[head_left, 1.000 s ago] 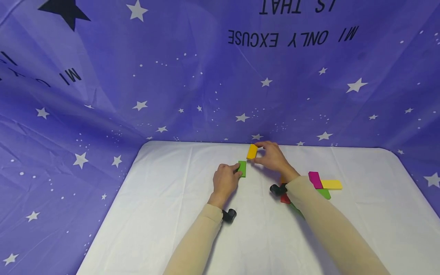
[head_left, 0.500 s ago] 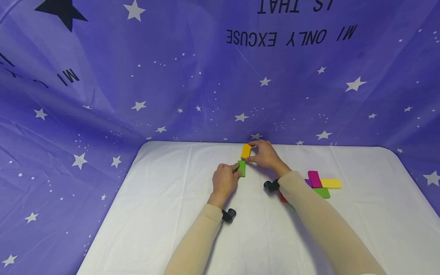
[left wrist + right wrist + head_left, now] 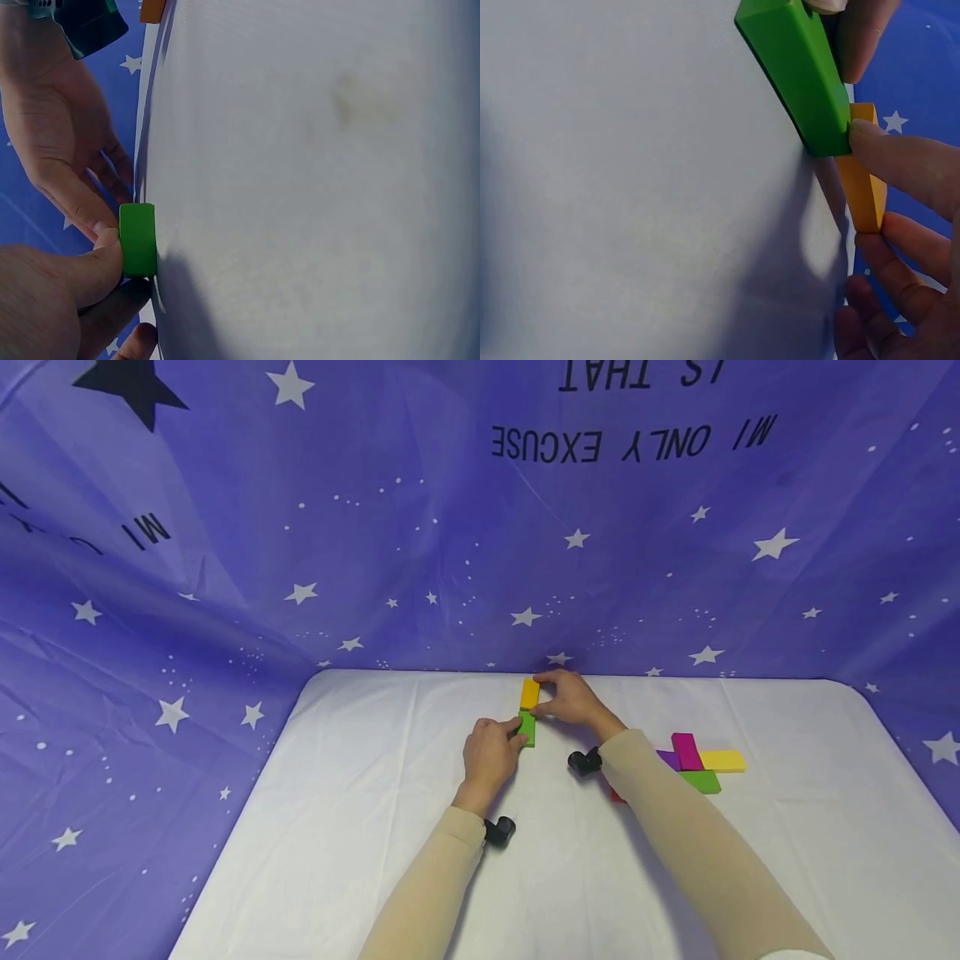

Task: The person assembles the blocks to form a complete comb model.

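Observation:
Near the back edge of the white-covered table, my left hand point(image 3: 491, 753) pinches a green block point(image 3: 528, 733) between thumb and fingers. In the left wrist view, the end of this green block point(image 3: 139, 240) faces the camera. My right hand point(image 3: 573, 699) holds a yellow-orange block point(image 3: 529, 693) by its two ends, with the thumb at the end nearest the green one. The two blocks line up end to end in the head view. In the right wrist view, the far end of the green block point(image 3: 799, 75) meets the yellow-orange block point(image 3: 861, 191), right by the thumb tip.
To the right lies a cluster of flat blocks: magenta point(image 3: 686, 752), yellow point(image 3: 723, 761), green point(image 3: 702, 782), purple point(image 3: 669, 760) and red point(image 3: 618, 796), partly hidden by the right sleeve point(image 3: 675, 827). A purple star-printed cloth point(image 3: 450, 527) rises behind the table point(image 3: 360, 827).
My right hand has shifted left with the yellow-orange block, bringing it against the green block's far end and turning it straighter. My left hand has stayed in place on the green block.

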### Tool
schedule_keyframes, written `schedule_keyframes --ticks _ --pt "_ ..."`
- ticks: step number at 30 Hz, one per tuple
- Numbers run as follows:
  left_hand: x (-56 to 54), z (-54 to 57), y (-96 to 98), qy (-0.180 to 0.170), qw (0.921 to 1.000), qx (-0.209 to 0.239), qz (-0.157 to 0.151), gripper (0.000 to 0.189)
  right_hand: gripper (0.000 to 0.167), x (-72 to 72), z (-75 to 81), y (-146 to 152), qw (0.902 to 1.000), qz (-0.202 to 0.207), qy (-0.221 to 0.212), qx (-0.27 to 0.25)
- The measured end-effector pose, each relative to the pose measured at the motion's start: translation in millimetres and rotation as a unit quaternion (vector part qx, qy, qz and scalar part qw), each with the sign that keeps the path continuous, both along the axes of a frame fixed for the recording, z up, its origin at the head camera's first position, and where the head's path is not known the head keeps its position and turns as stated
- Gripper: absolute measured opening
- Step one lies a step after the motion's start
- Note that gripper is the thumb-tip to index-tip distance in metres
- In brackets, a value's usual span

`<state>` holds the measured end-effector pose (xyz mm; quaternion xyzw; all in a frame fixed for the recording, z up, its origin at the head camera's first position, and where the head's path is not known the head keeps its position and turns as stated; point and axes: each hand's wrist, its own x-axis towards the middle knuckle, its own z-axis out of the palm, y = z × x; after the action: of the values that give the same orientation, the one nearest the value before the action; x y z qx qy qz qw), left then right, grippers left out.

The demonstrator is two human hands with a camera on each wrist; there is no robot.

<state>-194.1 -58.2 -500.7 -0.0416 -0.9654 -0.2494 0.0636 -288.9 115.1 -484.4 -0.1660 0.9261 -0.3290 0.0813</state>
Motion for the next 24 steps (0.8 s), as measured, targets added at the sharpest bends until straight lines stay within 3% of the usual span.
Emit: schedule_keyframes --ticks 7,24 --pt "0.7 1.1 0.3 -0.003 1.0000 0.002 0.002 0.035 0.067 -0.6 -0.4 0.7 0.9992 0.000 -0.039 0.000" --pt "1.3 0.5 0.6 0.008 1.0000 -0.002 0.000 0.035 0.062 -0.1 2.2 0.0 0.9974 0.065 -0.005 0.031"
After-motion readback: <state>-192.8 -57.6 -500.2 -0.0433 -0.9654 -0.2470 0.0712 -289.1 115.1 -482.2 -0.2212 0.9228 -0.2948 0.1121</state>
